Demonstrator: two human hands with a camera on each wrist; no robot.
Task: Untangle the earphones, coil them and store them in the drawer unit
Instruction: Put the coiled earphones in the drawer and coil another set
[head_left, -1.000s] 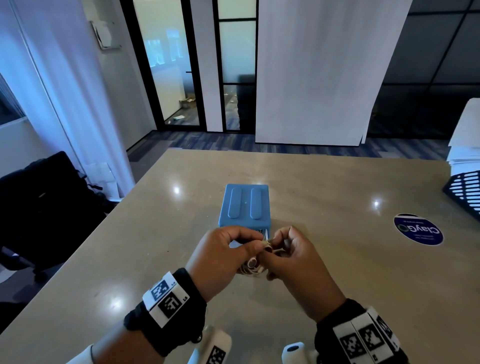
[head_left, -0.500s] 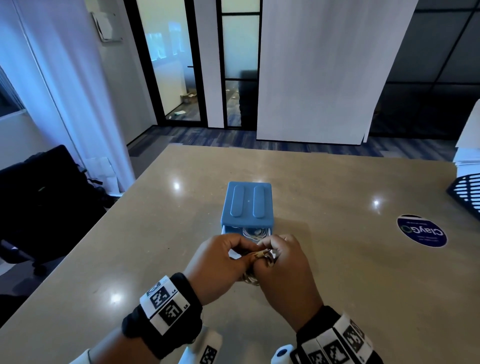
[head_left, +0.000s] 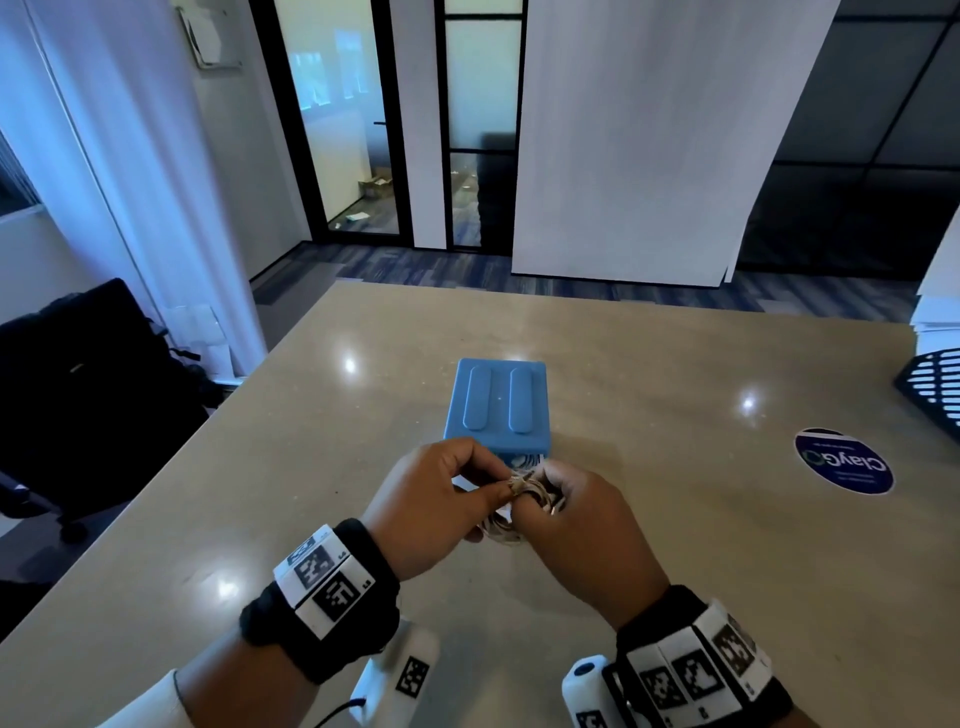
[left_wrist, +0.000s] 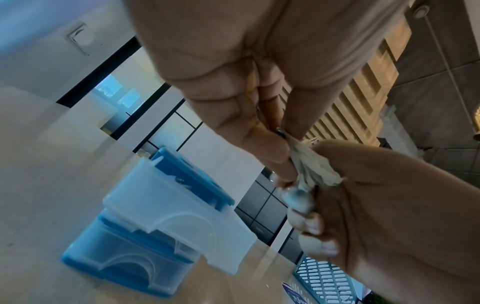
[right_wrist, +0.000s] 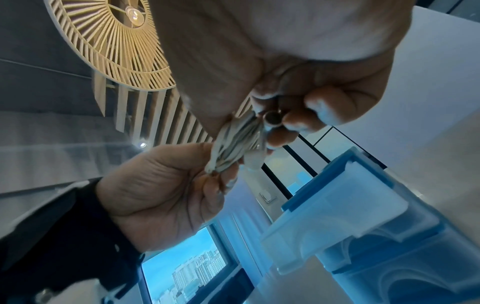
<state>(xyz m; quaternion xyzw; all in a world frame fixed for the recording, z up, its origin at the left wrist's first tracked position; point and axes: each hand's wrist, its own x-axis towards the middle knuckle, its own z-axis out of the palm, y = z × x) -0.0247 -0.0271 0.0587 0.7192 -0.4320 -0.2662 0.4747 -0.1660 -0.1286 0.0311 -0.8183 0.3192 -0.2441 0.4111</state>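
A bundle of coiled white earphones (head_left: 524, 493) (left_wrist: 311, 166) (right_wrist: 236, 144) hangs above the table between both hands. My left hand (head_left: 441, 499) (right_wrist: 166, 195) pinches one end of the bundle. My right hand (head_left: 576, 514) (left_wrist: 376, 201) grips the other end, with a round earbud (right_wrist: 272, 119) among its fingertips. Just beyond the hands stands the blue drawer unit (head_left: 497, 405) (left_wrist: 145, 236) (right_wrist: 363, 226). Its translucent top drawer (left_wrist: 179, 224) (right_wrist: 335, 228) is pulled out toward me, and another white cable lies inside it.
The beige table (head_left: 675, 545) stretches wide around the unit. A round blue sticker (head_left: 844, 461) lies at the right, and a black perforated tray (head_left: 935, 387) sits at the far right edge. A dark chair (head_left: 78, 389) stands left of the table.
Both hands have shifted a little toward the drawer unit with the bundle, and the right hand has turned over and closed tighter around the coil.
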